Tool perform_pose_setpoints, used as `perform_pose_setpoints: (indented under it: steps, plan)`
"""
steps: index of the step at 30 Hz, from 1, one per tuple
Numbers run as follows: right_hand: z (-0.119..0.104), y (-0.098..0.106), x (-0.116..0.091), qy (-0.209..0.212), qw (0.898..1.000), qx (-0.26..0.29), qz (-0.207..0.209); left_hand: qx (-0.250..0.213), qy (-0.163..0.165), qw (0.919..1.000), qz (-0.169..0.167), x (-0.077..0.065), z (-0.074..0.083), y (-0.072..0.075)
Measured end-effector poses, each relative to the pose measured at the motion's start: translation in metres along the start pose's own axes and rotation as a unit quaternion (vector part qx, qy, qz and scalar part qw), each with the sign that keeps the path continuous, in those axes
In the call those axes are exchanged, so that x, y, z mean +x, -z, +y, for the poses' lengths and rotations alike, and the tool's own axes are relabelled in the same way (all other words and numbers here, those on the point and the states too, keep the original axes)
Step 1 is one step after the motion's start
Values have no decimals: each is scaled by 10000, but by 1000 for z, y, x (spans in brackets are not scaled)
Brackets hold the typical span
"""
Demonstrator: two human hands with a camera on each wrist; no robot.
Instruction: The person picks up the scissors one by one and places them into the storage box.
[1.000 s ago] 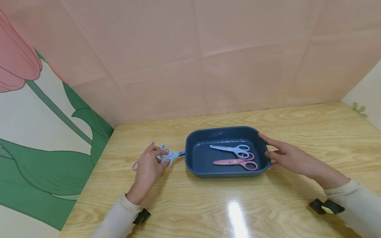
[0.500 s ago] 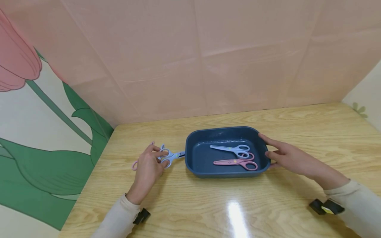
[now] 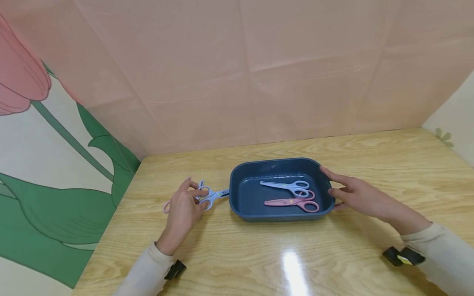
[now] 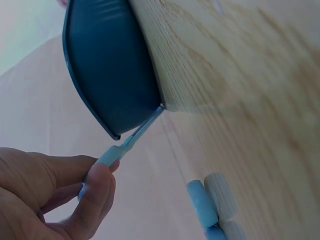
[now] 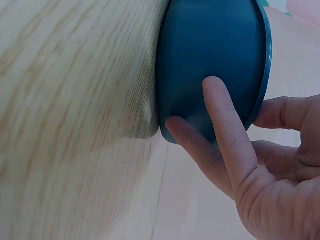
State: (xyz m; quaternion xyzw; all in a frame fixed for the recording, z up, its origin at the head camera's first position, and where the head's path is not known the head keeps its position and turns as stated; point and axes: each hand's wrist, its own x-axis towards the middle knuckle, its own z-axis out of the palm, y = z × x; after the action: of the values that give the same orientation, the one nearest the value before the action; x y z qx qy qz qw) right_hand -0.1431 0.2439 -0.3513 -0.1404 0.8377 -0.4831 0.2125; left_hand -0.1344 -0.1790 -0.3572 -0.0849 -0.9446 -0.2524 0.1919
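A dark blue rectangular bin (image 3: 274,218) stands mid-table. My left hand (image 3: 182,210) pinches the handle of light blue scissors (image 3: 218,194) between thumb and fingers. The held scissors (image 4: 111,155) slant down, their tip at the lower edge of the bin's left end. My right hand (image 3: 357,196) grips the bin's right end, some fingers on the outer wall and the thumb at the rim. Inside the bin lie blue scissors (image 3: 299,190), partly over pink scissors (image 3: 307,204). More blue scissors (image 3: 201,183) and pink scissors (image 3: 166,206) are largely hidden by my left hand.
The wooden table (image 3: 240,259) ends at a pink-covered wall (image 3: 244,82) behind. A flower-painted wall (image 3: 55,213) borders its left side. In the left wrist view, a blue scissors handle (image 4: 202,202) lies on the table below the held pair.
Both hands keep almost the same places. The held scissors have turned slightly, showing more of the blade's face. The bin stays put; the head view has shifted a little.
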Motion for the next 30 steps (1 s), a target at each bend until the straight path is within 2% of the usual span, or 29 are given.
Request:
perform_pose_setpoints:
  steps: [4, 11, 23, 30]
  plan:
    - [-1, 0, 0, -61, 10000, -30, 27, -33, -205, 9998, 34, -1, -1, -1]
    - [-2, -1, -1, -105, 9996, -219, 112, -143, -184, 9997, -53, 0, 0, -1]
    - [-2, -1, 0, -112, 9992, -340, 178, -319, -494, 9983, 16, 2, -4, -2]
    - [-2, -1, 0, -166, 9991, -356, 152, -291, -481, 9984, -104, 2, -4, -2]
